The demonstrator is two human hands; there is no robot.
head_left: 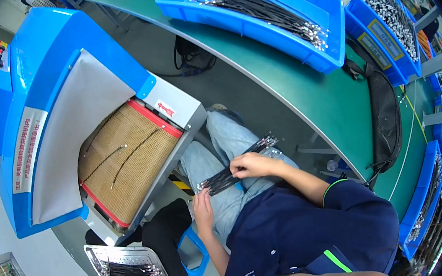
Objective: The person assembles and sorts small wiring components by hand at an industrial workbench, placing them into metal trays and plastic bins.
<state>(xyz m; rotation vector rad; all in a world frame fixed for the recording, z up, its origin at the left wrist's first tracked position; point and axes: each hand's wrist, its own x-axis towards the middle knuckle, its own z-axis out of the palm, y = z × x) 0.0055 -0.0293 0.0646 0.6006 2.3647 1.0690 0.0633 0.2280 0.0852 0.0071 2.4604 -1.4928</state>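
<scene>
To the right of the mesh belt [120,198], a bundle of black cables [219,182] lies across the person's jeans [200,160]. The right hand [249,165] grips its middle; the left hand [203,207] touches its end nearest the belt, whether pinching I cannot tell.

cable bundle [217,183]: middle hidden under fingers of right hand [252,165] | tips beside left hand's [203,210] fingers: too small to tell | blue tray [245,27], beyond fingers: corner cut off

Holding right forearm [300,181] slanted in from the right, with right hand [250,166] curled, gripping! Pointing left hand [202,206], nearer and leftward, toward the far side.
</scene>
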